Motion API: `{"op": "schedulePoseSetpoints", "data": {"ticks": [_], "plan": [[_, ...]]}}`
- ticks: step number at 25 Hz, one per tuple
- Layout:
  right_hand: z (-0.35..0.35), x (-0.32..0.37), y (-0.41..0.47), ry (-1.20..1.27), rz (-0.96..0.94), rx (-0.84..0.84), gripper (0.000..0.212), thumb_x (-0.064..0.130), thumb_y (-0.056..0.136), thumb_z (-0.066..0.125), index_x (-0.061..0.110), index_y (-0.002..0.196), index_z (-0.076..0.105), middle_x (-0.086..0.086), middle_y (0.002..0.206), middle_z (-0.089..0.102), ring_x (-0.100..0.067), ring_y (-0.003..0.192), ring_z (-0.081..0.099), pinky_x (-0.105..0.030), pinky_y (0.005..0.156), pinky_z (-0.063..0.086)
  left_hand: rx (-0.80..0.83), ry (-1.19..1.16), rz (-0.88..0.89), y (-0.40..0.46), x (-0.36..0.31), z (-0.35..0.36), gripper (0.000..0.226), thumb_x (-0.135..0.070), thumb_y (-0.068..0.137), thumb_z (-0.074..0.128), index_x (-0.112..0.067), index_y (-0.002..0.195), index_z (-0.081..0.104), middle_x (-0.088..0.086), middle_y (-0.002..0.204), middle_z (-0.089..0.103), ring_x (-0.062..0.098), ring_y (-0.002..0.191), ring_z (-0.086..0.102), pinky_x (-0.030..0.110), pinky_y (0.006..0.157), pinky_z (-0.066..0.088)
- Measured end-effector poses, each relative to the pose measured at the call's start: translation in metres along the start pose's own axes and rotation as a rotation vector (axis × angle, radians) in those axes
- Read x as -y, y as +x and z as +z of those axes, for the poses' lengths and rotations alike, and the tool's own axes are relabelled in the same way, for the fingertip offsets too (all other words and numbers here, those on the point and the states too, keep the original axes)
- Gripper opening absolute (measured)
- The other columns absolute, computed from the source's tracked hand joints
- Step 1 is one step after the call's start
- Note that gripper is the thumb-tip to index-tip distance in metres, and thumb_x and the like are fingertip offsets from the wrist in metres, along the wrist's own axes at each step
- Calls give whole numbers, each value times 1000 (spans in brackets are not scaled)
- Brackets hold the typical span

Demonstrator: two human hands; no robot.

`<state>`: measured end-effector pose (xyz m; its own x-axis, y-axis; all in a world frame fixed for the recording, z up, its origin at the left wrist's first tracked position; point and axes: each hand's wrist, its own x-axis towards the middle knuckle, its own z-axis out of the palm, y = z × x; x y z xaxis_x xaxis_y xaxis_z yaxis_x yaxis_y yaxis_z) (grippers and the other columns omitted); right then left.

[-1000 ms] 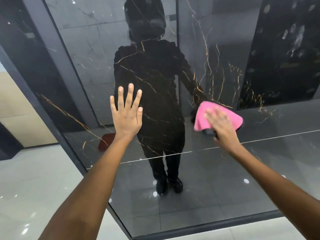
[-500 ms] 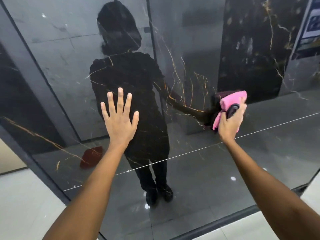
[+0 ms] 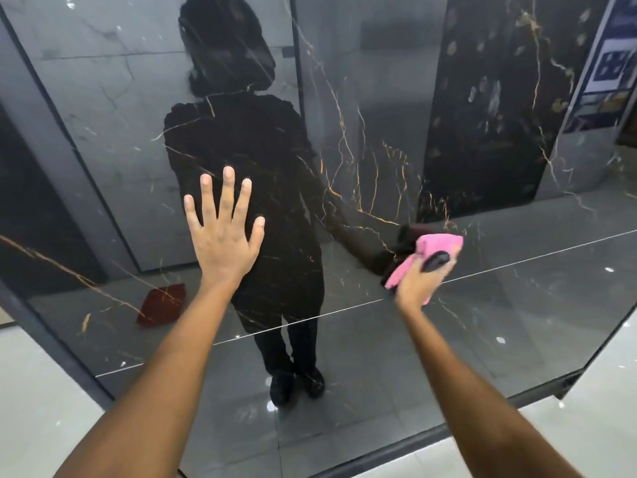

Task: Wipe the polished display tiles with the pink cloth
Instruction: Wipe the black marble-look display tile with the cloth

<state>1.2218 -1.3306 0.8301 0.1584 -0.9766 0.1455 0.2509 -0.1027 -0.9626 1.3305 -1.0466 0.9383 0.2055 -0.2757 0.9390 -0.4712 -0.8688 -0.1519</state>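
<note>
A: Where are the hands?

B: The left hand (image 3: 225, 232) lies flat on the dark tile (image 3: 362, 132) at centre left of the frame, fingers straight and spread wide, holding nothing. The right hand (image 3: 418, 279) is at centre right, fingers curled round the pink cloth (image 3: 437, 244).

A: And the cloth itself?

B: It is bunched in that hand and held against the glossy surface, just right of the middle of the frame. Part of it sticks out above the knuckles, part hangs to the lower left. A small black object (image 3: 436, 261) sits in the same grip; what it is I cannot tell.

A: What about the tile?

B: It is black with thin gold veins and shines like a mirror. It shows the dark reflection of the person (image 3: 248, 167) at upper centre. A pale floor (image 3: 41, 391) shows at lower left, and a dark frame strip (image 3: 396, 446) runs along the bottom edge.
</note>
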Motion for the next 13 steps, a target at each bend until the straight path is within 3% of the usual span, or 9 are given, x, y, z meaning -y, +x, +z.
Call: {"op": "schedulePoseSetpoints", "data": {"ticks": [2,3,5,7,8,9,11,13], "plan": [[4,23,27,23,69,-140,62,11,90,56,2,146,30,-18,144,42,-30,129,44,-26,103,30,7,-11,-15,-1,1,1,66,-42,100,36,-26,156,6,9,160,18,33,147,6,43,119,-13],[10,33,12,-53,-45,-73,65,6,88,55,1,147,28,-20,147,37,-30,132,40,-28,107,27,5,-14,-8,-3,1,2,66,-41,100,36,-26,156,5,8,160,17,33,147,6,43,119,-13],[24,37,-60,-205,-476,314,80,-1,79,55,9,151,22,-8,158,18,-21,146,16,-36,118,8,-5,1,4,-5,2,2,65,-40,100,35,-26,156,4,7,160,15,33,146,7,43,119,-13],[26,27,-107,-439,-1118,674,81,10,77,55,20,151,23,4,157,18,-18,148,2,-44,119,-1,-4,-13,-7,-4,2,0,65,-37,101,35,-26,156,2,6,161,12,32,146,6,44,119,-12],[26,30,-94,-551,-1355,689,77,17,78,54,21,149,25,4,155,23,-21,148,5,-46,119,-1,-3,-16,-5,-4,1,1,64,-36,101,35,-26,156,2,5,161,10,32,147,5,45,118,-12],[28,46,-64,-571,-1464,654,74,23,79,54,20,148,28,1,154,28,-24,147,11,-46,119,1,4,-9,1,-4,1,0,64,-36,101,34,-25,156,3,5,161,9,31,147,3,45,118,-11],[32,94,-6,-485,-1348,452,74,24,78,59,13,146,31,-7,152,34,-33,144,19,-46,118,6,42,1,0,-1,2,-3,62,-37,101,33,-24,156,8,5,161,9,31,147,1,46,118,-11],[35,148,30,-258,-864,239,82,20,79,61,9,150,23,-7,157,21,-34,145,15,-40,120,6,50,-57,-55,1,-2,-9,58,-35,101,34,-23,155,16,6,161,11,30,148,4,46,118,-9]]}}
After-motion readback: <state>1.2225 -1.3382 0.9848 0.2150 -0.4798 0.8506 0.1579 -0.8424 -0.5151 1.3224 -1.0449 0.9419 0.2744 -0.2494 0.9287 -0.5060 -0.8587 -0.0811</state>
